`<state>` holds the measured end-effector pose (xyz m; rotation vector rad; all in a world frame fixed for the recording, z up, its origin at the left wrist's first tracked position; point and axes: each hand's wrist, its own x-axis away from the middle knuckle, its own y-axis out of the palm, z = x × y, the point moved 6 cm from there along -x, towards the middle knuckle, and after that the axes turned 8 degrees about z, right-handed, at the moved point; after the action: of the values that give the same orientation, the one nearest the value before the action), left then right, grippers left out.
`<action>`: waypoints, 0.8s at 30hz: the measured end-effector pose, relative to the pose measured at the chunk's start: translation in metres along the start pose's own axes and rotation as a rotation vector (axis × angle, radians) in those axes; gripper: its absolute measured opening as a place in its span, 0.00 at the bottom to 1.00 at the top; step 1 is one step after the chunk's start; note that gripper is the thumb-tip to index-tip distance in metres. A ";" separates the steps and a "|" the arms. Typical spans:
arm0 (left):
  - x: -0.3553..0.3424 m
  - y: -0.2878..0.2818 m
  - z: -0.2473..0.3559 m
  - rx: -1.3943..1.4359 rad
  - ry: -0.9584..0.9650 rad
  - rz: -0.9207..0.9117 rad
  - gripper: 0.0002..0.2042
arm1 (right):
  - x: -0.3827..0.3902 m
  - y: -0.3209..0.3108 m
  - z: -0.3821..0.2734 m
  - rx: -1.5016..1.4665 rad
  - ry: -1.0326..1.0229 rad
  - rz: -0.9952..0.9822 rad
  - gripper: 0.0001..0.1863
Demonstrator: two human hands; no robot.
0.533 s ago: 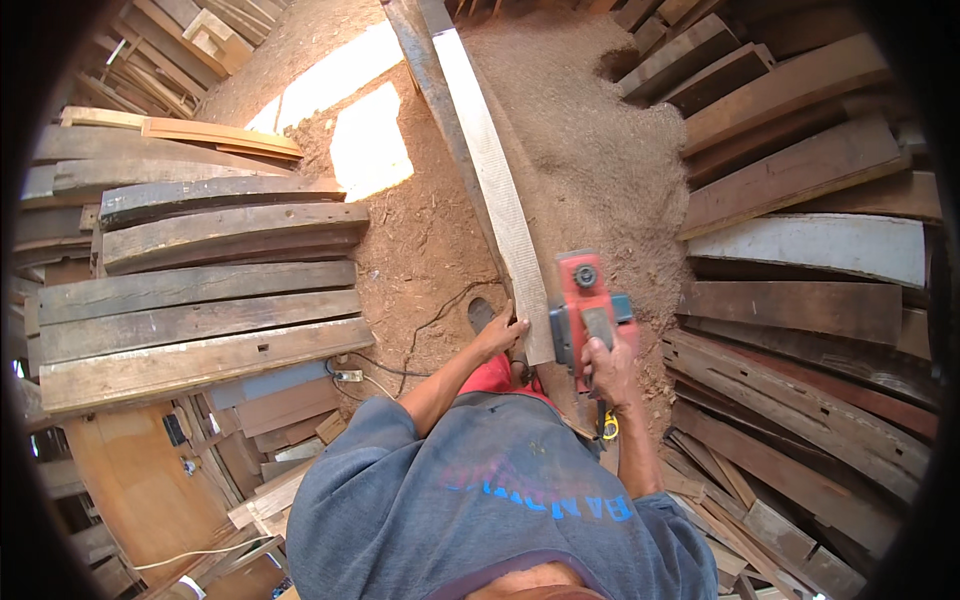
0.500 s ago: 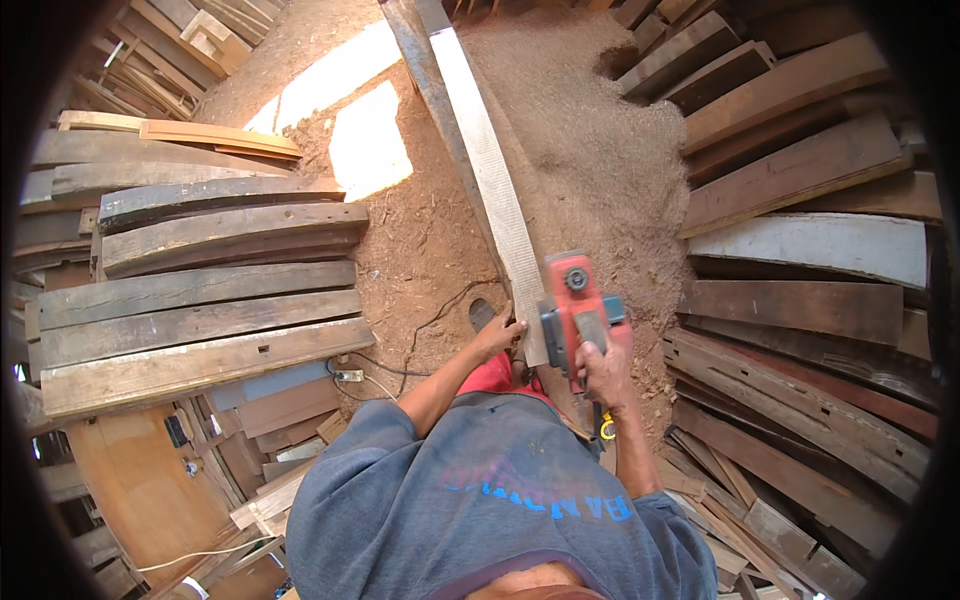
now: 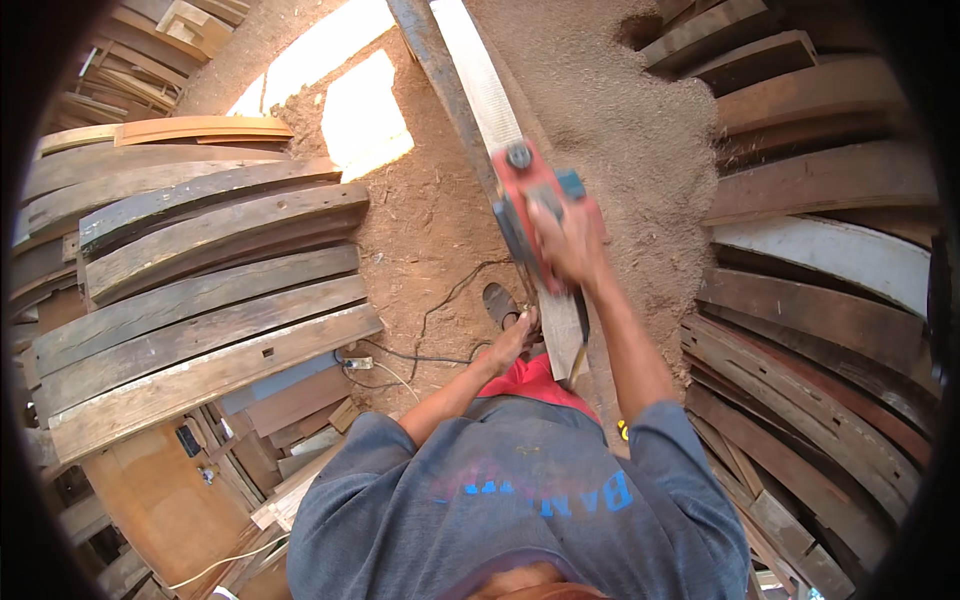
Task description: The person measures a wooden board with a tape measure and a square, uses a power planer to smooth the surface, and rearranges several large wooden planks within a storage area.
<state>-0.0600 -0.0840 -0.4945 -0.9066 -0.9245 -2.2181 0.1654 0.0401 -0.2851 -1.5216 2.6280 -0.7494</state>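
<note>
A long pale board point(image 3: 470, 70) lies lengthwise on a darker, weathered beam point(image 3: 420, 45) running away from me. My right hand point(image 3: 563, 240) grips the handle of a red and dark electric planer point(image 3: 530, 180), which sits on the middle of the board and is slightly blurred by motion. My left hand point(image 3: 512, 340) holds the board's left edge close to its near end, fingers wrapped at the edge and partly hidden. Below it show red shorts point(image 3: 532, 378), and a sandaled foot point(image 3: 497, 302) stands on the sawdust.
Stacked planks point(image 3: 220, 225) line the left, more planks point(image 3: 820, 280) the right. Sawdust point(image 3: 620, 140) covers the floor. Black cables run left to a power strip point(image 3: 358, 363). A plywood panel point(image 3: 160, 500) lies at lower left. A small yellow object point(image 3: 623, 430) shows beside my body.
My right hand has pushed the planer forward and left, from beside the board's near end onto its middle. My left hand stays at the near end, slightly lower in view.
</note>
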 end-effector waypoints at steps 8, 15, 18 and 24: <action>-0.028 -0.016 -0.036 -0.394 0.527 0.209 0.29 | -0.062 0.010 -0.021 -0.361 -0.003 -0.154 0.20; 0.016 0.034 -0.133 -0.734 0.276 0.096 0.27 | 0.182 -0.013 0.073 -0.159 -0.015 -0.123 0.17; 0.043 0.067 -0.150 -0.853 0.327 -0.053 0.25 | 0.271 -0.031 0.087 -0.232 0.052 -0.081 0.19; 0.053 0.107 -0.158 -0.968 0.289 -0.578 0.25 | 0.227 -0.022 0.063 -0.204 0.122 -0.065 0.25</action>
<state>-0.0746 -0.2816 -0.4975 -0.6864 0.1221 -3.2630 0.0792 -0.1803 -0.2811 -1.6685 2.8337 -0.6128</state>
